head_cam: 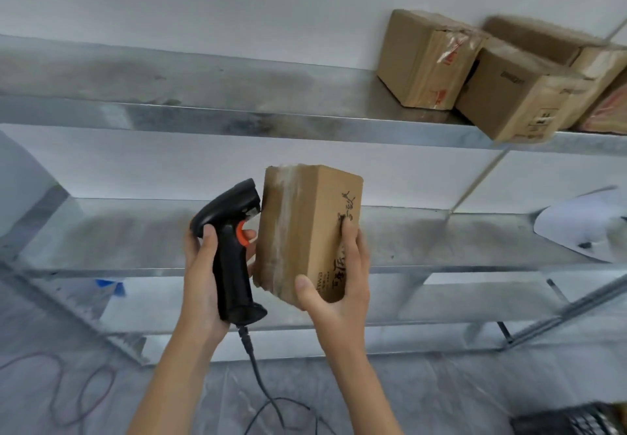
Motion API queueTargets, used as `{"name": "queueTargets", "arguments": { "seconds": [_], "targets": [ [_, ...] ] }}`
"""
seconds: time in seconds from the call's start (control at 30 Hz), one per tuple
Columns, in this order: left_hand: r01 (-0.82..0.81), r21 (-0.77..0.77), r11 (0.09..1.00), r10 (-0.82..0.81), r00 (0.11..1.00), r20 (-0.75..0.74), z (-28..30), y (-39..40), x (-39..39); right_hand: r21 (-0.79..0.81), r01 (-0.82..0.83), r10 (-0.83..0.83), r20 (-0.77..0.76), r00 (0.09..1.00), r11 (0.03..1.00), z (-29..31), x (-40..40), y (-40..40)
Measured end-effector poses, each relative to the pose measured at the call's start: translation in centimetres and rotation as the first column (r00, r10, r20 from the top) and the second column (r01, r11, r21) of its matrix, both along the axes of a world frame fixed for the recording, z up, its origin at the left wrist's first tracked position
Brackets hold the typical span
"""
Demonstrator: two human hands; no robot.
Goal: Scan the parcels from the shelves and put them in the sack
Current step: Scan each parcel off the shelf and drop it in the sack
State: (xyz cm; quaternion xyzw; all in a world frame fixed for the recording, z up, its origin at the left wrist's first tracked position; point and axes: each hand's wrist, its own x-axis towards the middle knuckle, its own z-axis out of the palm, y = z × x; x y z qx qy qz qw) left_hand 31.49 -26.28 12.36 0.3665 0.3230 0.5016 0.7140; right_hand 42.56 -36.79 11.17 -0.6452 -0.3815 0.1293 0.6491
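The right hand (339, 278) holds a cardboard parcel (307, 231) upright in front of the middle shelf (135, 234) of a metal rack, its grip wrapped round the lower right corner: the thumb (307, 290) presses the near face and one finger (346, 231) lies along the side that carries black handwriting (the characters are too blurred to read). Clear tape runs down the parcel's left face. Just left of the parcel, the left hand (203, 275) has its grip curled round the handle of a black barcode scanner (234, 248), a fingertip lying at the orange trigger (241, 234); the scanner's head sits right against the parcel's taped face. A black cable (261, 380) hangs from the scanner's butt, below the parcel, down toward the grey floor (441, 400). Above and to the right of the parcel, on the upper shelf (203, 95), three brown boxes (424, 61) sit bunched together against the white wall (237, 0). To the right of the parcel, something white (576, 224) lies on the middle shelf. Far below and right of the parcel, the corner of a black crate (570, 421) shows.
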Motion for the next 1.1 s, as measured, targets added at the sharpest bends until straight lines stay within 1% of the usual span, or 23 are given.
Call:
{"name": "queueTargets", "arguments": {
  "seconds": [0.13,0.27,0.3,0.33,0.4,0.43,0.47,0.53,0.6,0.7,0.77,0.83,0.93,1.03,1.1],
  "targets": [
    [-0.007,0.0,1.0,0.007,1.0,-0.009,-0.7,0.0,-0.2,-0.117,-0.07,0.068,-0.016,0.998,0.991,-0.7,0.8,0.4],
    [-0.013,0.082,0.997,0.018,0.998,-0.061,-0.8,0.0,0.0,-0.137,-0.068,0.065,-0.022,0.998,0.988,-0.6,1.2,1.2],
    [-0.019,0.095,0.995,0.025,0.998,-0.062,-0.8,0.0,0.0,-0.12,-0.068,0.061,-0.06,0.996,0.99,-0.6,1.3,1.3],
    [-0.027,0.096,0.995,0.032,0.998,-0.055,-0.7,0.1,0.1,-0.089,-0.065,0.053,-0.128,0.99,0.994,-0.4,1.4,1.3],
    [-0.043,0.059,0.997,0.044,0.999,-0.02,-0.6,0.5,0.1,-0.001,-0.054,0.051,-0.298,0.953,0.999,-0.3,1.8,1.3],
    [-0.045,0.029,0.999,0.045,0.999,-0.002,-0.6,0.7,0.1,0.038,-0.054,0.064,-0.356,0.932,0.998,-0.1,1.9,1.3],
    [-0.035,-0.003,0.999,0.035,0.999,0.01,-0.7,0.9,0.1,0.068,-0.066,0.087,-0.391,0.916,0.996,0.0,1.9,1.3],
    [0.005,-0.064,0.998,-0.004,1.0,0.02,-1.2,1.2,0.3,0.071,-0.107,0.127,-0.42,0.898,0.992,0.1,1.9,1.3],
    [0.029,-0.106,0.994,-0.026,0.999,0.029,-1.6,1.4,0.4,0.009,-0.133,0.127,-0.381,0.916,0.991,-0.3,2.0,1.3],
    [0.019,-0.118,0.993,-0.015,0.999,0.039,-1.6,1.8,0.5,-0.139,-0.081,0.057,-0.169,0.984,0.987,-0.2,2.6,1.2],
    [0.008,-0.123,0.992,-0.002,0.999,0.048,-1.4,2.0,0.6,-0.188,-0.054,0.036,-0.095,0.995,0.981,0.0,2.8,1.4],
    [0.005,-0.107,0.994,-0.001,0.999,0.033,-1.2,2.0,0.9,-0.235,-0.073,0.054,-0.087,0.995,0.969,0.0,2.6,1.8],
    [0.034,-0.033,0.999,-0.035,0.999,-0.009,-0.7,1.5,1.4,-0.265,-0.08,0.066,-0.062,0.996,0.961,-0.3,2.0,2.2],
    [0.046,0.046,0.998,-0.044,0.999,-0.031,-0.4,1.0,1.7,-0.232,-0.096,0.088,-0.045,0.995,0.968,-0.7,2.1,2.5],
    [0.054,0.103,0.993,-0.05,0.998,-0.041,-0.3,0.9,1.7,-0.14,-0.121,0.107,-0.103,0.989,0.983,-1.2,2.4,2.3]
  ]
}}
